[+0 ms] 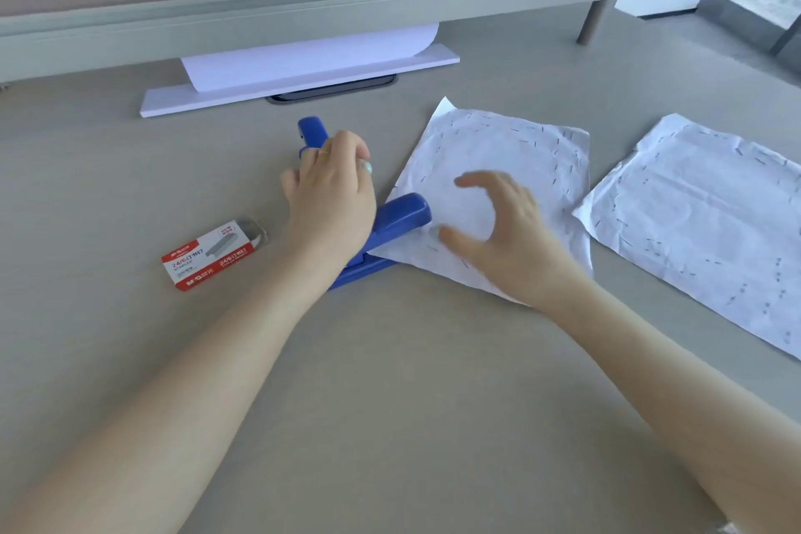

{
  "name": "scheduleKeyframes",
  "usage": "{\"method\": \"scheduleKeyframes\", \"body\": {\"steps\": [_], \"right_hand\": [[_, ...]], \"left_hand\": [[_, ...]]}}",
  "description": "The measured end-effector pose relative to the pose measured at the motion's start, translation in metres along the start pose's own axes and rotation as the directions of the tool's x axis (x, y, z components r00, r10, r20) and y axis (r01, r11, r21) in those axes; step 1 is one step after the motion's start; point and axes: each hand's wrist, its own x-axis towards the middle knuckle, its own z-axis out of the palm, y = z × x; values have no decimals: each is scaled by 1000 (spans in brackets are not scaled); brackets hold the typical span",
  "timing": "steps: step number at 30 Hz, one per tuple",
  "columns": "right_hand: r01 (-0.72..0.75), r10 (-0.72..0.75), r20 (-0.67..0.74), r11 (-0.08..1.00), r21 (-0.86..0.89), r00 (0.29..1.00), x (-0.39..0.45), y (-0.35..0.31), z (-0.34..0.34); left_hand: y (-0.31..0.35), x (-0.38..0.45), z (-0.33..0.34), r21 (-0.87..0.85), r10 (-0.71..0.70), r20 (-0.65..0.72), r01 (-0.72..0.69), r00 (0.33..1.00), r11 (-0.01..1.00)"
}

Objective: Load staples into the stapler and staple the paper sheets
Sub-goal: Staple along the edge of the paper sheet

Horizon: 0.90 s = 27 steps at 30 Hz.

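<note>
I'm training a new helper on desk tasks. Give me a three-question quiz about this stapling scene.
1. True or false: the left hand rests on the blue stapler.
2. Which side of the stapler is the staple box on? A) its left B) its right C) on top of it
3. Fill in: the sheet under the right hand has its corner in the stapler's ____.

Key: 1 true; 2 A; 3 mouth. The second sheet lies apart, further right.
</note>
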Motion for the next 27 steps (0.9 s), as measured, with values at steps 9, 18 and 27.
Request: {"method": "scheduleKeyframes", "body": {"steps": [9,18,27], "right_hand": [[315,-258,195,873,-371,946,-22,6,13],[436,-452,104,737,-517,886,-49,56,-41],[509,-606,-156,759,-406,780,-91,84,-71]], "left_hand": [[1,-53,-40,-196,141,-232,-188,962,962],[13,-89,-23,-101,578,77,-570,812,815],[40,-83,7,-28,670,88,-670,738,742]]}}
